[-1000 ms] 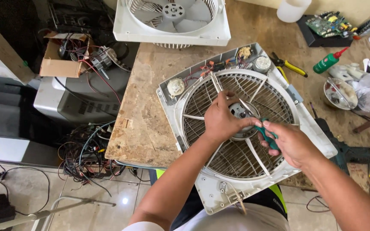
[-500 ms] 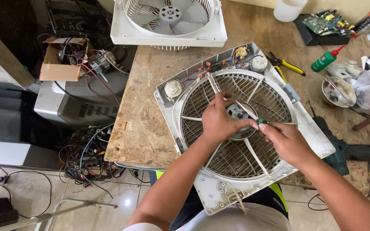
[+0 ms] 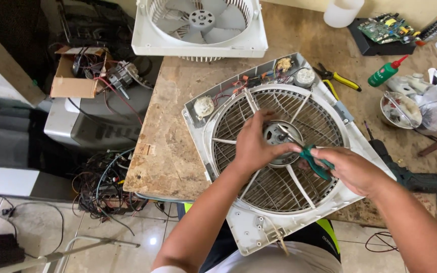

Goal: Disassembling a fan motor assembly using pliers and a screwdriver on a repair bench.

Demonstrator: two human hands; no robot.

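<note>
The left hand (image 3: pixel 254 146) steadies the motor hub (image 3: pixel 281 139); the right hand (image 3: pixel 350 169), fingers closed round green-handled pliers (image 3: pixel 314 161), could slip into the grille (image 3: pixel 279 187)

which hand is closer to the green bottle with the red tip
Right. The right hand lies below-left of the green bottle; the left hand is farther left, on the fan motor.

A small repair workshop; a worn worktop (image 3: pixel 168 151) bears an opened fan housing (image 3: pixel 279 151); at one o'clock lie pliers (image 3: pixel 337 78), an oil bottle (image 3: pixel 386 72) and a circuit board (image 3: pixel 384 28); at nine o'clock, tangled wires (image 3: pixel 102 187).
</note>
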